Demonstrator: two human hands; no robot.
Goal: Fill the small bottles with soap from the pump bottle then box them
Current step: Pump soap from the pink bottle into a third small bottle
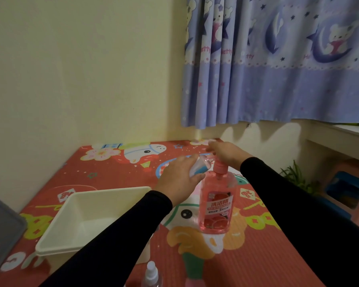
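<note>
- Gripping a small clear bottle (pixel 199 167), the left hand (pixel 179 179) tilts it at the pump bottle's (pixel 217 201) spout (frame centre);
- right hand (pixel 226 154) presses the pump head, fingers relaxed;
- white box (pixel 71 222) lower left.

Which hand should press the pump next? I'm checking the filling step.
The right hand: it already rests on top of the pump bottle. The left hand is occupied holding the small bottle tilted at the spout.

On the mat (pixel 267 255), the pump bottle (pixel 217 206) stands near the middle, the box (pixel 75 226) to its left toward the left edge, a spray bottle (pixel 151 274) at the near edge, a small bottle (pixel 200 167) held beside the pump's head.
</note>
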